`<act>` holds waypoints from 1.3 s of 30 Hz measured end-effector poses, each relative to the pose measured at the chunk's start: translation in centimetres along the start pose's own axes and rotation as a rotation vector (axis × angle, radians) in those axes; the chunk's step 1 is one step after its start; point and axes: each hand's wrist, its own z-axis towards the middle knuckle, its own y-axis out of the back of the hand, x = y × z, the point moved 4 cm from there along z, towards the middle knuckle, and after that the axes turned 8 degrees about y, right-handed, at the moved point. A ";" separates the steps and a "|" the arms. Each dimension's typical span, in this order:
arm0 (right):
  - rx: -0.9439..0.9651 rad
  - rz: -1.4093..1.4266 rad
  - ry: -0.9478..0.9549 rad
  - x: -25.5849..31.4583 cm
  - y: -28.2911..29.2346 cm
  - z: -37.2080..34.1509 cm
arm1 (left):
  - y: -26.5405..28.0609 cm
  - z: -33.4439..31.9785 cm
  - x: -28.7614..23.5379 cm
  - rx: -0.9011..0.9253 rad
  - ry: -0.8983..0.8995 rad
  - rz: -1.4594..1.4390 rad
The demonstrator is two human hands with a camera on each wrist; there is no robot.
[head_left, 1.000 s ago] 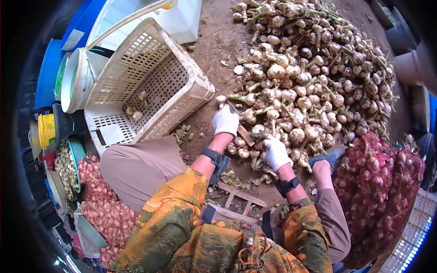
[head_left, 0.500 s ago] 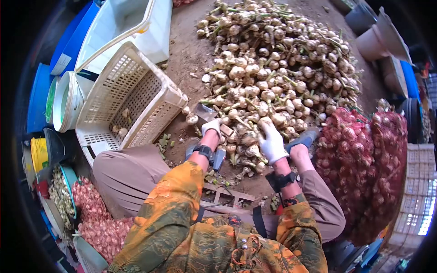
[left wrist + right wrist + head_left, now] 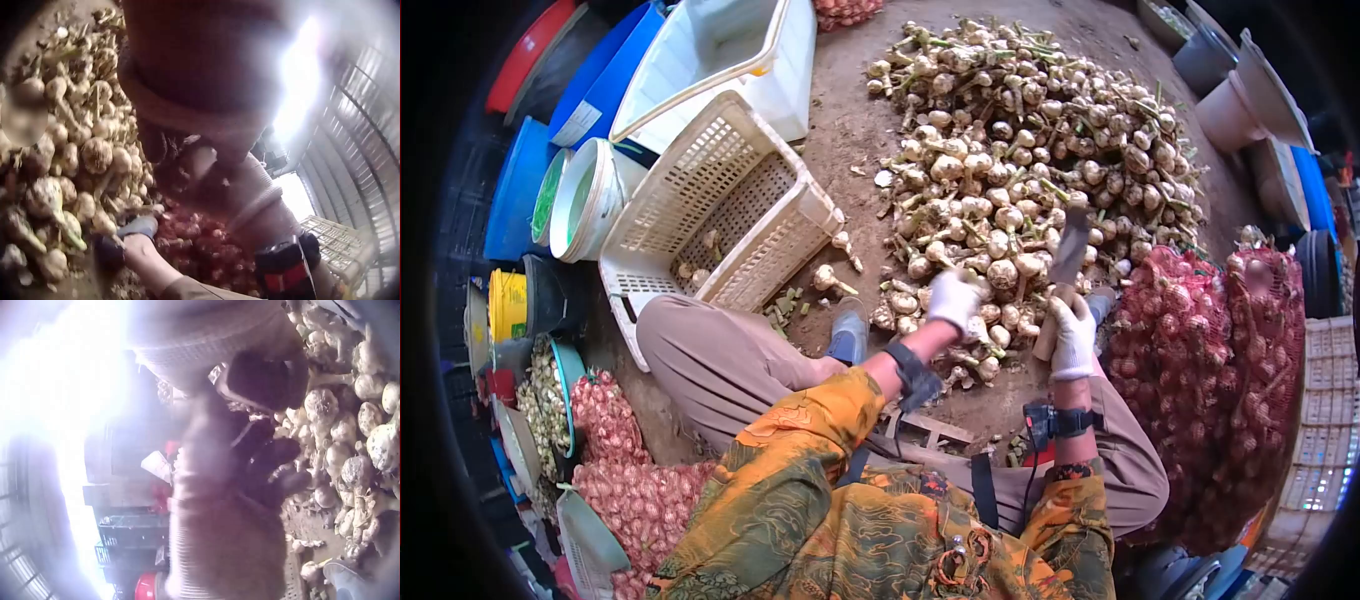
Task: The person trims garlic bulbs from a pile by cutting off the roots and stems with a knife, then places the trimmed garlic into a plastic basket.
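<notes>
My right hand (image 3: 1075,335), in a white glove, grips the wooden handle (image 3: 1045,335) of a broad-bladed knife (image 3: 1071,248), its blade pointing away over the garlic heap (image 3: 1000,215). To its left, my gloved left hand (image 3: 953,300) is raised over the near edge of the heap, blurred; whether its fingers hold anything cannot be made out. The left wrist view shows garlic bulbs (image 3: 97,155) beside a large dark blurred shape. Gloved hands close to the lens fill much of the right wrist view, bulbs (image 3: 356,469) at its right side.
A perforated crate (image 3: 775,240) with a few bulbs inside lies tilted on the left, loose bulbs (image 3: 828,281) beside it. Behind it stand a white tub (image 3: 785,95) and a bucket (image 3: 590,205). Red net sacks (image 3: 1190,370) of garlic are at the right, near my foot.
The knife, earlier lying at the heap by my left hand, is now up in my right hand. My left hand has moved right and lifted. The head view has shifted.
</notes>
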 end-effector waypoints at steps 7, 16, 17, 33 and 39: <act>-0.058 0.023 -0.018 4.9 1.4 -2.6 | 1.3 14.1 6.0 -0.311 0.402 0.589; 0.009 -0.176 -0.008 4.1 2.4 -2.4 | 2.1 7.9 2.4 0.293 0.222 -0.382; 0.090 -0.254 0.003 3.6 2.1 -2.4 | 1.8 6.6 1.6 0.377 0.116 -0.491; 0.290 -1.096 0.746 6.3 -2.3 -8.3 | 2.6 -9.4 -8.3 0.285 -0.945 0.386; 0.298 -1.137 0.787 3.4 -2.3 -8.4 | 3.3 -9.6 -6.9 0.416 -0.863 0.419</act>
